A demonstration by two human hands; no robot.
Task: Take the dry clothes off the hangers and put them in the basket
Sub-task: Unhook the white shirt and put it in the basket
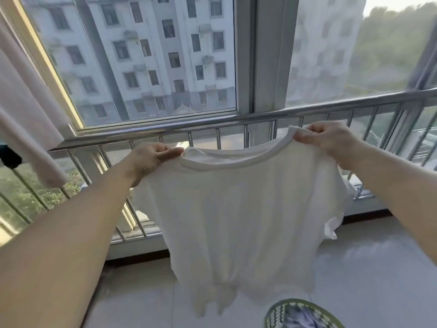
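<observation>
Both bare arms are reaching forward and slightly up, spread apart in front of a metal railing [236,119] and a large window [142,62]. At the far left, a pale garment [26,110] is hanging, cut off by the frame edge, with something dark [10,157] beside it too clipped to identify. The left hand [151,157] is pinching the left shoulder of a white T-shirt [246,209], thumb lying on top and pressing the cloth against the curled fingers beneath. The shirt is hanging spread between the hands, its hem bunching and dangling just above the floor tiles [378,268]. The right hand [331,140] is gripping the collar's right side, fingers curling over the fabric. At the bottom edge, a green-rimmed basket [305,303] is showing partly, cut off, holding bluish cloth.
</observation>
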